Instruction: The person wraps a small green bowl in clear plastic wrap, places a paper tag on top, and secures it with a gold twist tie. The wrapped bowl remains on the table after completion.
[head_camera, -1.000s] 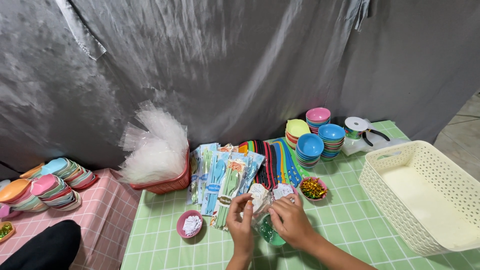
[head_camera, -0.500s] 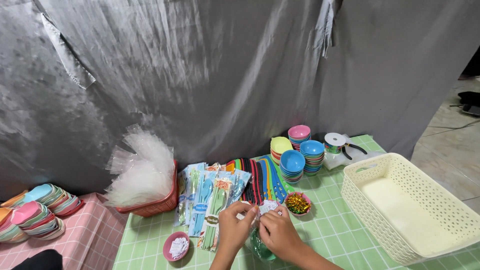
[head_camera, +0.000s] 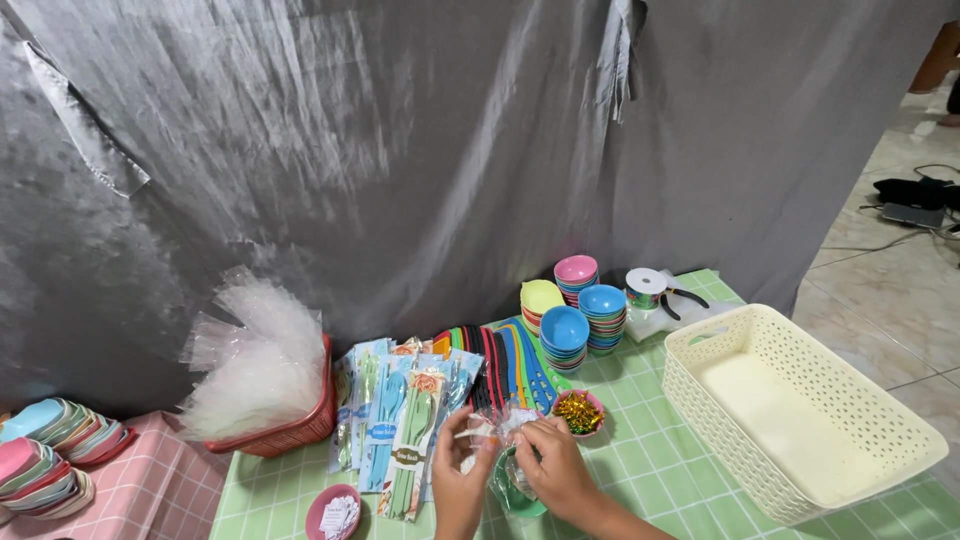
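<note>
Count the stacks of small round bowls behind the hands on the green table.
4 stacks of small bowls: a pink-topped stack at the back, a yellow-topped stack on its left, a blue-topped stack on the right, and another blue-topped stack in front. More may be hidden behind them.

One head cam, looks fwd and slightly down over table (head_camera: 640, 480); grey backdrop (head_camera: 400, 150) fills upper frame, hands (head_camera: 520, 475) close at bottom centre. No 2nd view.

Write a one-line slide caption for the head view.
Both hands, left hand and right hand, gather a clear plastic bag over a green bowl on a green checked table.
</note>
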